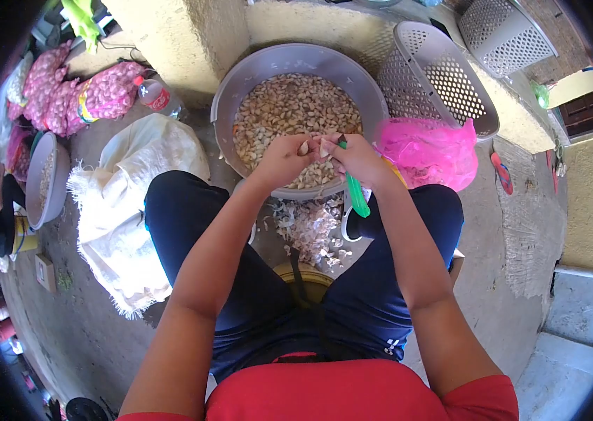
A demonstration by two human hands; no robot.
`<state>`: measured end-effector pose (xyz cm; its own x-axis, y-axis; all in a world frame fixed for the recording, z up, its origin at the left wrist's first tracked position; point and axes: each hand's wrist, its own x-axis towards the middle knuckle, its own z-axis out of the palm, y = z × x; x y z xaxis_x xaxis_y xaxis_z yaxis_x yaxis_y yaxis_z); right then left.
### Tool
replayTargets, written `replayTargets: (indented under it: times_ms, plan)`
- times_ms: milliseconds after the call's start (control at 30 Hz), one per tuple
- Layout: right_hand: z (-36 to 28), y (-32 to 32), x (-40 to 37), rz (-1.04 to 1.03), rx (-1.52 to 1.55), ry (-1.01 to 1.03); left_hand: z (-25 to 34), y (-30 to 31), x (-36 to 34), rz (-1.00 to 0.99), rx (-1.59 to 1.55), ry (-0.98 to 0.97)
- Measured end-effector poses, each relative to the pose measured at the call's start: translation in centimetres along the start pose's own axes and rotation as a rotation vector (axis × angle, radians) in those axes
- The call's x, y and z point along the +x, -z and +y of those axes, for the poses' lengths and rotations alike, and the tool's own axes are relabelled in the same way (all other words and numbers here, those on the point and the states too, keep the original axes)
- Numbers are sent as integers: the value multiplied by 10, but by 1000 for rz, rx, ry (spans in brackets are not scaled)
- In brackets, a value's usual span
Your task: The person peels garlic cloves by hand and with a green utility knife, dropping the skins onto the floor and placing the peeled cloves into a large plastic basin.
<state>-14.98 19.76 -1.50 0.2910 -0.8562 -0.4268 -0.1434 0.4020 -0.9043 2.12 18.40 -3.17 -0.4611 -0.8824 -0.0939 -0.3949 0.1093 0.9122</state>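
Both hands meet above a large grey basin (223,105) filled with many garlic cloves (296,105). My left hand (284,163) is closed, with a pale garlic clove (303,148) between its fingers. My right hand (361,161) is wrapped round a knife with a green handle (357,196); the handle points down toward my knees, and the blade is mostly hidden by the fingers. The fingertips of the two hands nearly touch, with a bit of pale clove or skin between them. Below the basin, garlic peelings (314,228) lie scattered on the floor between my feet.
A white woven sack (128,203) lies left of my knee. Behind it stand a cola bottle (158,98) and pink net bags of garlic (110,98). On the right are a pink plastic bag (430,154) and a perforated basket (451,77). A person's arm shows beside another basin (49,179).
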Motion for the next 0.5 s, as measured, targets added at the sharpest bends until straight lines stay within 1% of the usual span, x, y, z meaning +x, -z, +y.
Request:
replayTargets:
  times_ms: [67, 167, 267, 367, 467, 500]
  plan:
    - [-3, 1, -3, -31, 48, -17, -7, -2, 2, -41, -31, 16]
    - [-4, 3, -5, -69, 170, -69, -5, -3, 0, -19, -116, 23]
    - [-4, 6, -4, -121, 188, -78, -7, -2, 1, -43, -165, -1]
    - [-4, 6, -4, -125, 253, -88, -14, -4, 3, -61, -287, -62]
    - [-5, 5, -5, -184, 469, -82, 6, 4, -3, -96, -504, 144]
    - [-4, 4, -5, -181, 502, -85, 5, 5, -2, -116, -570, 183]
